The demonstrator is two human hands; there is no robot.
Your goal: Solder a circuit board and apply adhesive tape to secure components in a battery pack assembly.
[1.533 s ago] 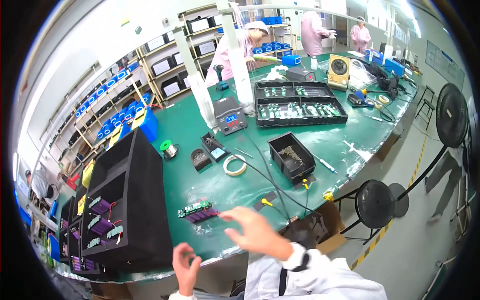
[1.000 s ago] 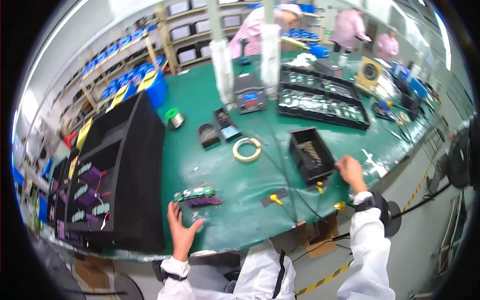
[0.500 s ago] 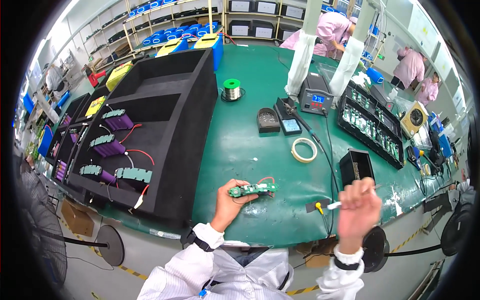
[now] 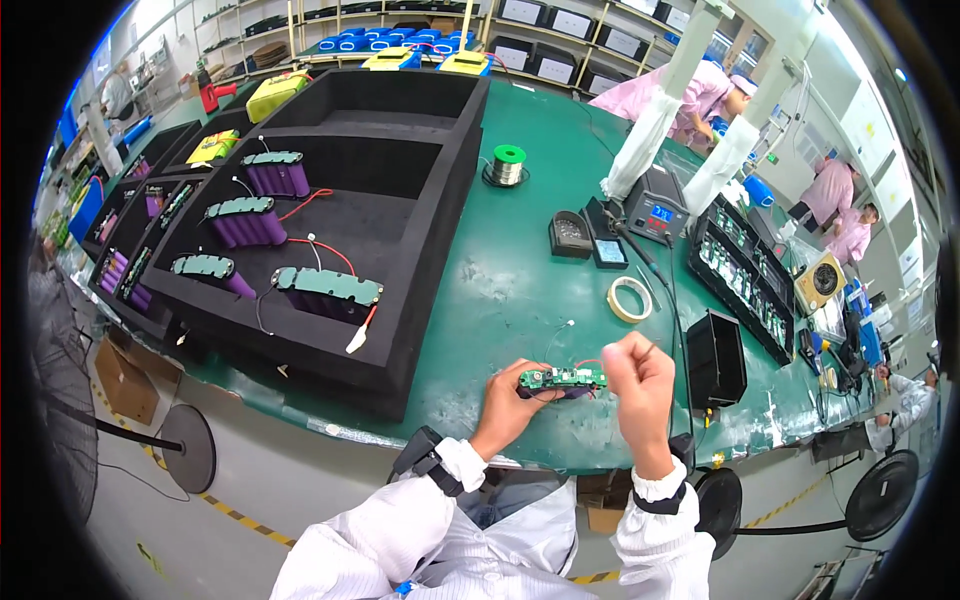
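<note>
My left hand is closed around a small purple battery pack with a green circuit board facing up, held just above the front of the green table. A red wire rises from the board's right side. My right hand is a closed fist at the right end of the board, overlapping it in view. Whatever its fingers grip, if anything, is hidden. Behind the pack, a thin wire with a white tip shows against the tabletop.
Left stands a black divided tray with purple battery packs. A solder spool, soldering station, iron stand, tape roll, black bin and tray of circuit boards occupy the table. People in pink work beyond.
My right hand has moved left from beside the black bin to the circuit board. A white item seen in it before is no longer visible. The whole view has shifted.
</note>
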